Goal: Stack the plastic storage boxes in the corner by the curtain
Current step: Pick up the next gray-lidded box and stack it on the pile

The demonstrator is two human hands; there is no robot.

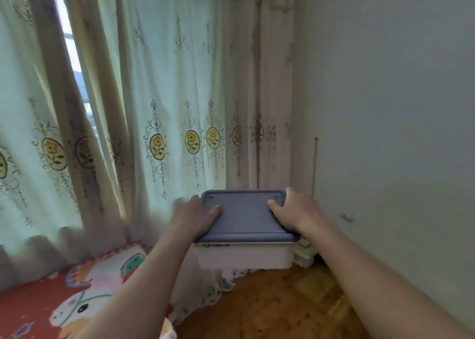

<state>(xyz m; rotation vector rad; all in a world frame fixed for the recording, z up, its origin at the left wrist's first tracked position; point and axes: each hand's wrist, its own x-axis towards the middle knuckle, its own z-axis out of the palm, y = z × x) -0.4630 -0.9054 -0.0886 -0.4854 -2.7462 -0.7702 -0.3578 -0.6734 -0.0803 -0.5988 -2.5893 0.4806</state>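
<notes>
Box: white plastic storage box (245, 255) with blue-grey lid (244, 218), held off the floor
Hands: left hand (191, 216) and right hand (295, 211) grip its sides; thumbs on lid
Behind: flowered curtain (159, 107); wall (385, 94) right
Below: wooden floor (270, 300); cartoon mat (64, 300) left

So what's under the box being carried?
Below the storage box: wooden floor and curtain hem. A pale green object shows beside it; anything directly beneath is hidden.

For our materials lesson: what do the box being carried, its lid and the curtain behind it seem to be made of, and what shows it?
Box: probably plastic, milky and translucent, with smooth moulded walls.
Lid: likely plastic too, matte grey-blue and opaque, with rounded moulded corners and a raised rim.
Curtain: thin woven fabric; it hangs in soft folds, lets daylight through, and carries what looks like embroidered flower medallions.
</notes>
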